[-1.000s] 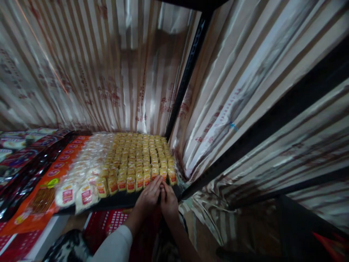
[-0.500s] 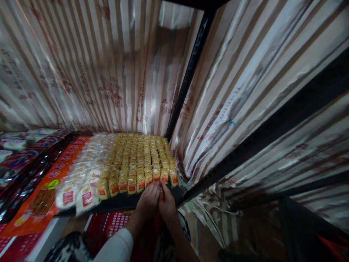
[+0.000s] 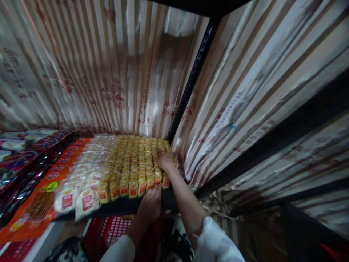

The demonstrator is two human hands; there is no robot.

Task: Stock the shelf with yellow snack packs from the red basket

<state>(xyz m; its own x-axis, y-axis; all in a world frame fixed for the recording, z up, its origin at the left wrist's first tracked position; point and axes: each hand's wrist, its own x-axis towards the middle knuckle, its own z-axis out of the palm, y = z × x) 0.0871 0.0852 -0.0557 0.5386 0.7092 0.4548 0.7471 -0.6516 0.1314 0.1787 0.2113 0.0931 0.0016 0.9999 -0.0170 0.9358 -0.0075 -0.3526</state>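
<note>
Left hand (image 3: 151,202) at shelf edge (image 3: 120,206); right hand (image 3: 164,160) over packets (image 3: 132,163), space above.

No wording is reading legibly: labels (image 3: 133,190) are showing on yellow packets (image 3: 133,160) and white packets (image 3: 81,174), emblems (image 3: 58,165) on the orange bag (image 3: 46,202), red print (image 3: 117,98) on the curtain (image 3: 128,62), all blurring.

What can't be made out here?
In the head view:
Right hand: whether it grips anything; dim and blurred.
Yellow packets: lettering too small; some behind the right forearm.
Red basket: partly hidden by the black shelf.
Glossy packs: cut off by the left edge.
</note>
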